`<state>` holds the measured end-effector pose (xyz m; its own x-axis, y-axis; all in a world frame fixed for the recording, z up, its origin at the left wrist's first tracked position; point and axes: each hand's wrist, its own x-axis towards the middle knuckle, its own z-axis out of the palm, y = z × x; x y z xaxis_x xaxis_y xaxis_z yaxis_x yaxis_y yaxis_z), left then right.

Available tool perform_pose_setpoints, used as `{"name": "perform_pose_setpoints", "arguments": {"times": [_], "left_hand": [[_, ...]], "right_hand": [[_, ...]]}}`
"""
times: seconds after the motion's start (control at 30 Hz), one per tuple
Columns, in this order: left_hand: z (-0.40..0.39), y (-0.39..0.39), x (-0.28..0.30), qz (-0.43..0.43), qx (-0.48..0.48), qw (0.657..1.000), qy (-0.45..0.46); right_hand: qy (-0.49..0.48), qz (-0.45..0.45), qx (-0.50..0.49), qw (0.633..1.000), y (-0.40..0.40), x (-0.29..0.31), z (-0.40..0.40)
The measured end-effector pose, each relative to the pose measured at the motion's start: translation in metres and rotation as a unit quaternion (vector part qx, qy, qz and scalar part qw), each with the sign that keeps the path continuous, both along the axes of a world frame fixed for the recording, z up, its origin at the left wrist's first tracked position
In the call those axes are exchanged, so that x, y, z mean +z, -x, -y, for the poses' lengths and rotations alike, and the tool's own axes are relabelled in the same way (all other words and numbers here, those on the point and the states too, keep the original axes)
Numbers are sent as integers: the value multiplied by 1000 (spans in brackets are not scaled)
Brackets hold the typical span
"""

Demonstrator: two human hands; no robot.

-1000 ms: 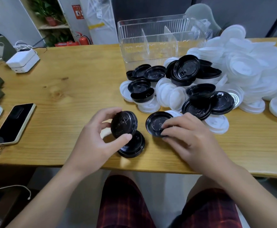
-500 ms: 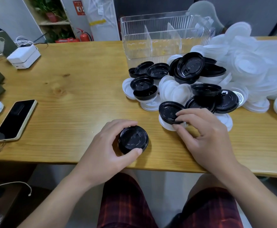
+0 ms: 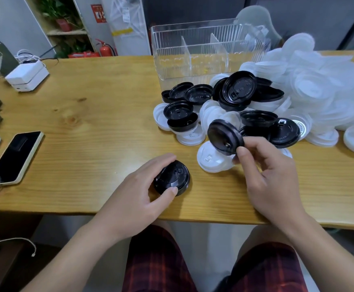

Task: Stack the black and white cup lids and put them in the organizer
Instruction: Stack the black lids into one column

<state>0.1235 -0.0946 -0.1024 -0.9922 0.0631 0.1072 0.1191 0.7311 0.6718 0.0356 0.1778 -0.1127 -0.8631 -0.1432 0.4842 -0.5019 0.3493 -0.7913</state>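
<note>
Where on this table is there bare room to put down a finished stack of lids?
Bare wood lies between the phone and the left hand, and from the white box to the clear organizer. It is crowded right of the organizer, where black lids and white lids are heaped.

No lettering can be read anywhere. Far beyond the fingers (image 3: 167,160), up and to their left, a red sign (image 3: 98,13) on the wall carries a pictogram and marks too small to make out. The black lid (image 3: 283,132) just to the right of the raised lid has embossed characters along its rim, too blurred to tell. The white lid (image 3: 210,159) between the two hands bears only a raised square tab mark.
</note>
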Motion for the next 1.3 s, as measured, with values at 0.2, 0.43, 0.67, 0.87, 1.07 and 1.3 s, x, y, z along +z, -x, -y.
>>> {"name": "perform_pose_setpoints", "arguments": {"times": [0.2,0.43,0.67,0.87,1.07,1.3], "left_hand": [[-16,19,10,-43,23,999,-10],[-33,38,28,-119,-34,981,-151],[-25,37,16,-152,25,983,-104],[-6,25,9,-107,69,984,-124],[-10,17,-8,-62,83,989,-102],[-12,20,-8,-41,66,994,-74]], "right_hand": [[194,142,79,967,9,13,5],[258,290,169,906,4,20,19],[231,309,193,902,-4,17,29],[135,188,139,963,-7,12,23],[93,177,109,974,-12,-4,18],[61,172,108,977,-12,-9,17]]}}
